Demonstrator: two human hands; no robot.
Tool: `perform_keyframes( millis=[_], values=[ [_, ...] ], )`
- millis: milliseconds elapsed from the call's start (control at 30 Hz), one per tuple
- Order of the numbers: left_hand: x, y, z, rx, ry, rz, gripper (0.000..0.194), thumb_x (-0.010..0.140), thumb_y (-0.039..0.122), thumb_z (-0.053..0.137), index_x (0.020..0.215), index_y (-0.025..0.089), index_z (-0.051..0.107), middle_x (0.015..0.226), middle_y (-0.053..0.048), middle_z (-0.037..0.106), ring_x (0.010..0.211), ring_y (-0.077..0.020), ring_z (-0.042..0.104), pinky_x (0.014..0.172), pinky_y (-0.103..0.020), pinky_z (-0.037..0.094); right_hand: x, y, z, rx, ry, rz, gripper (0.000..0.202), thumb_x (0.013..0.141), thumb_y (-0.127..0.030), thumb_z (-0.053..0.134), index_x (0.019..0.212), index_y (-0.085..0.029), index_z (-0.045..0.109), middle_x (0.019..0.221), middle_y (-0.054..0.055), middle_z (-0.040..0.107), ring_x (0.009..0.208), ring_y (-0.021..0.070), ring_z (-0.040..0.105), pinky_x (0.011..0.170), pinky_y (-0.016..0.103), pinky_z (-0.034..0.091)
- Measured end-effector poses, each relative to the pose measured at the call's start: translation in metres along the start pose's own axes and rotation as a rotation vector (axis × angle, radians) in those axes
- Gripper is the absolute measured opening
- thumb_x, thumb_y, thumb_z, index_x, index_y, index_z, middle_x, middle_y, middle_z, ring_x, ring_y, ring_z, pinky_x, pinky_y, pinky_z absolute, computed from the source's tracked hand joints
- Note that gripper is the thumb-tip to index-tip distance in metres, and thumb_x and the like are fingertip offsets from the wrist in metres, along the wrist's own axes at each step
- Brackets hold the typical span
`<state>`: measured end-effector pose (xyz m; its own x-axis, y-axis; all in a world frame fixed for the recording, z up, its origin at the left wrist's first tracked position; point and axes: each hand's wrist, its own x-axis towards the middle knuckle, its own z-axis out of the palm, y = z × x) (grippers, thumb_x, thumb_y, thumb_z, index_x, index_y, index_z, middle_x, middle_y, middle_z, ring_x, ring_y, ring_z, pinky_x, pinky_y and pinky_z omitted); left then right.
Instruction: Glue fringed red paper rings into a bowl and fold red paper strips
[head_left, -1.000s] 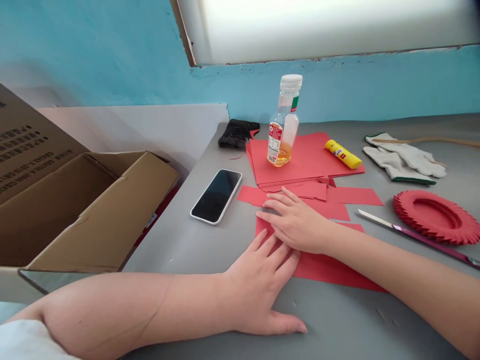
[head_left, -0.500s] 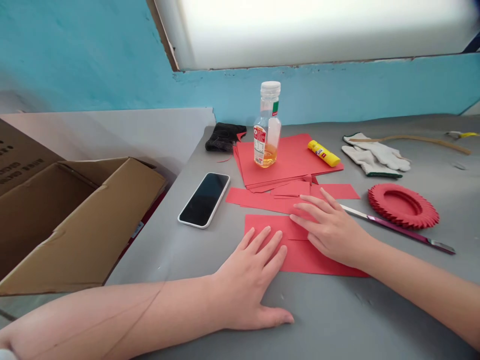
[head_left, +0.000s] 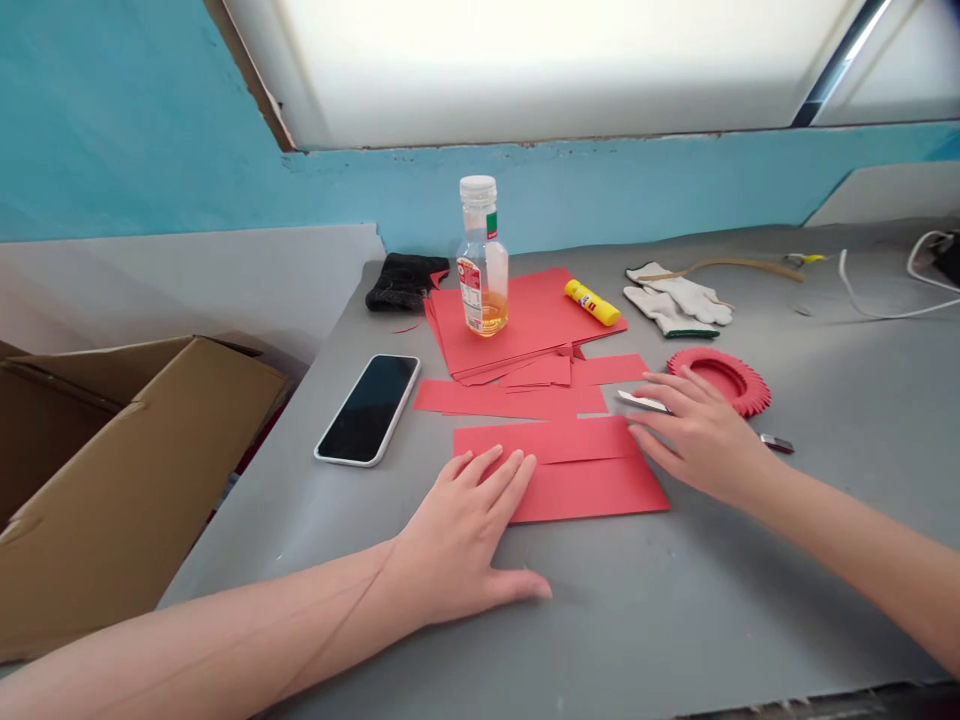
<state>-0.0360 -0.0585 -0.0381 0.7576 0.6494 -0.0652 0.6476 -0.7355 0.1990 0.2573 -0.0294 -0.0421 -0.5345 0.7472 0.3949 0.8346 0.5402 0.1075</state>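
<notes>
My left hand (head_left: 469,530) lies flat, fingers stretched out, on the left part of a red paper sheet (head_left: 592,490). A narrower red strip (head_left: 577,437) lies along that sheet's far edge. My right hand (head_left: 697,435) is over a slim cutter knife (head_left: 645,402), its fingers apart and its palm hiding most of the knife. The pale blade tip shows to the left of the fingers and the handle end to the right. I cannot tell whether the fingers touch the knife. Just beyond that hand sits a red pleated paper ring (head_left: 724,375).
Beyond the sheet lie red paper strips (head_left: 495,400) and a red paper stack (head_left: 532,300) bearing a bottle (head_left: 482,270) and a yellow glue stick (head_left: 592,302). A phone (head_left: 369,410) lies left, white gloves (head_left: 675,298) at back right. A cardboard box (head_left: 135,450) stands beside the table.
My right hand has left the red sheet and moved right, over the knife. My left hand stays on the sheet. The view has shifted to the right.
</notes>
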Motion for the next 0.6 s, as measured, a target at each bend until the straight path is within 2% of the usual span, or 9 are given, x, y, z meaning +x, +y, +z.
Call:
perform_keyframes(
  millis=[67, 133, 267, 367, 433, 533, 600],
  values=[
    [0.006, 0.002, -0.004, 0.018, 0.018, -0.006, 0.093, 0.071, 0.080, 0.027, 0.138, 0.015, 0.030, 0.137, -0.012, 0.039, 0.122, -0.0359, 0.034, 0.097, -0.050, 0.028, 0.005, -0.021, 0.000, 0.088, -0.006, -0.009, 0.030, 0.087, -0.023, 0.042, 0.108, -0.015, 0.063, 0.116, 0.012, 0.061, 0.114, 0.0239, 0.050, 0.100, 0.044, 0.038],
    [0.011, 0.003, -0.008, 0.031, 0.032, -0.004, 0.090, 0.071, 0.080, 0.029, 0.133, 0.015, 0.039, 0.130, -0.013, 0.047, 0.115, -0.0353, 0.041, 0.094, -0.050, 0.031, 0.009, -0.043, 0.004, 0.165, -0.099, -0.079, 0.039, 0.090, -0.023, 0.036, 0.125, -0.011, 0.050, 0.131, 0.013, 0.049, 0.124, 0.0225, 0.041, 0.102, 0.042, 0.037],
    [0.012, 0.002, -0.007, 0.045, 0.061, -0.009, 0.083, 0.076, 0.075, 0.029, 0.129, 0.014, 0.043, 0.128, -0.013, 0.049, 0.114, -0.0331, 0.042, 0.096, -0.049, 0.030, 0.006, -0.064, 0.014, 0.243, -0.244, -0.095, 0.049, 0.092, -0.030, 0.033, 0.137, -0.012, 0.033, 0.143, 0.012, 0.032, 0.132, 0.0232, 0.027, 0.105, 0.045, 0.032],
    [0.015, 0.004, 0.000, 0.069, 0.093, 0.013, 0.084, 0.079, 0.073, 0.023, 0.134, 0.009, 0.036, 0.140, -0.016, 0.034, 0.130, -0.0335, 0.025, 0.105, -0.050, 0.018, 0.003, -0.063, 0.017, 0.240, -0.268, -0.076, 0.049, 0.092, -0.029, 0.031, 0.138, -0.012, 0.029, 0.144, 0.011, 0.029, 0.133, 0.0222, 0.023, 0.107, 0.045, 0.029],
    [0.020, 0.008, 0.005, 0.047, 0.085, 0.080, 0.089, 0.079, 0.073, 0.020, 0.139, 0.006, 0.024, 0.147, -0.015, 0.020, 0.136, -0.0298, 0.010, 0.109, -0.047, 0.008, 0.002, -0.062, 0.017, 0.226, -0.267, -0.086, 0.049, 0.092, -0.028, 0.031, 0.138, -0.010, 0.031, 0.144, 0.012, 0.029, 0.133, 0.0220, 0.022, 0.108, 0.044, 0.028],
    [0.028, 0.014, 0.009, -0.035, 0.010, 0.137, 0.096, 0.078, 0.075, 0.019, 0.142, 0.005, 0.008, 0.149, -0.014, 0.006, 0.137, -0.0258, 0.001, 0.110, -0.042, 0.005, 0.002, -0.061, 0.018, 0.225, -0.257, -0.102, 0.047, 0.092, -0.025, 0.031, 0.136, -0.010, 0.034, 0.143, 0.012, 0.030, 0.133, 0.0210, 0.022, 0.108, 0.043, 0.028],
    [0.032, 0.016, 0.010, -0.073, -0.025, 0.108, 0.098, 0.077, 0.076, 0.020, 0.142, 0.004, 0.005, 0.148, -0.015, 0.003, 0.137, -0.0261, -0.001, 0.110, -0.043, 0.006, 0.002, -0.061, 0.019, 0.237, -0.242, -0.100, 0.048, 0.092, -0.026, 0.033, 0.137, -0.012, 0.032, 0.143, 0.011, 0.031, 0.133, 0.0204, 0.022, 0.108, 0.043, 0.029]
  ],
)
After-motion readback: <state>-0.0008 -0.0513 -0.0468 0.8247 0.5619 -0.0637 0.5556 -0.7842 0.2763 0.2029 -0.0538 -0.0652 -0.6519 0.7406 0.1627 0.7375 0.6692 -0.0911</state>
